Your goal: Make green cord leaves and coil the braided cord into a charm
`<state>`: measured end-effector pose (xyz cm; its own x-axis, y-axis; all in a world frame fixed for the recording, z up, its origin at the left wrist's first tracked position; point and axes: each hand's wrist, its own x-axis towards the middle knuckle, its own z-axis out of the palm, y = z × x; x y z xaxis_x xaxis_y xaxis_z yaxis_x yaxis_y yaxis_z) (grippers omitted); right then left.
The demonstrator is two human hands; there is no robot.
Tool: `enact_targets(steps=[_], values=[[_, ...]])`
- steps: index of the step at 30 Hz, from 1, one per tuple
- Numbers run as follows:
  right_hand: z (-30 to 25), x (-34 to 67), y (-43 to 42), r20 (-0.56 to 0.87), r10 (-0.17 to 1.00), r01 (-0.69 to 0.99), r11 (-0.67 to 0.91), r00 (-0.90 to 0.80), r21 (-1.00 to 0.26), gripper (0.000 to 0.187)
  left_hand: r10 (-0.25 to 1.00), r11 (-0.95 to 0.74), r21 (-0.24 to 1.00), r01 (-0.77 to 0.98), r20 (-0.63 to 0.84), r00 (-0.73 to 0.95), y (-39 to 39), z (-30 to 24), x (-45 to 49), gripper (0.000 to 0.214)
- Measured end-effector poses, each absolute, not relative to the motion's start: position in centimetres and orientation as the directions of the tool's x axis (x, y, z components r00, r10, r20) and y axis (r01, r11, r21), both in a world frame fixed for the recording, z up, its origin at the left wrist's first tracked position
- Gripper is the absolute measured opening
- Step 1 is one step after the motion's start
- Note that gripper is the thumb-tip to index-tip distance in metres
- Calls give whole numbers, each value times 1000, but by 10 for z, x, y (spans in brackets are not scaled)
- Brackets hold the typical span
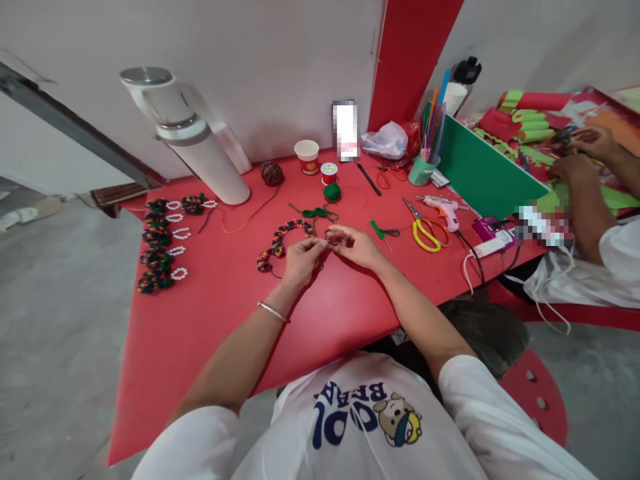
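Note:
My left hand (303,260) and my right hand (359,247) meet over the red table (220,333), fingertips pinched together. Between them is a small piece of dark multicoloured yarn work (338,239), partly hidden by the fingers. Just beyond my left hand lies a curled crocheted strip (280,239) in orange, purple and green; whether it joins the piece I hold cannot be made out. Green yarn ties (314,213) lie behind my hands. A green-handled crochet hook (378,230) rests to the right of my right hand.
Finished yarn bunches with white bead loops (156,237) line the left side. A tall white flask (200,150), yarn ball (271,173), paper cup (307,157) and phone (345,130) stand behind. Rightward are pliers (423,230), a pink glue gun (445,211), a green divider (490,167) and another person's hands (583,157).

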<state>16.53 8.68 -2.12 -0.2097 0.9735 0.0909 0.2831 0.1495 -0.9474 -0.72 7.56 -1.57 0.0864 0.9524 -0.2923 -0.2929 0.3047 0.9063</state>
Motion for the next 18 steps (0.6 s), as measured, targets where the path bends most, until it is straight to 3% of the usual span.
enact_targets(steps=[3,6,12,18], values=[[-27,166,82,-49,961,135,-12,-273,-991,52,955,296,910,-290,-283,86,75,-15,-8,39],[-28,165,80,-132,946,120,-100,-297,-988,45,955,297,909,-292,-286,80,74,-16,-9,38],[-26,168,85,97,957,292,180,-275,-939,17,954,300,910,-287,-292,73,73,-15,-10,41],[-23,169,85,19,960,298,106,-280,-949,11,958,285,915,-285,-277,71,73,-16,-9,42]])
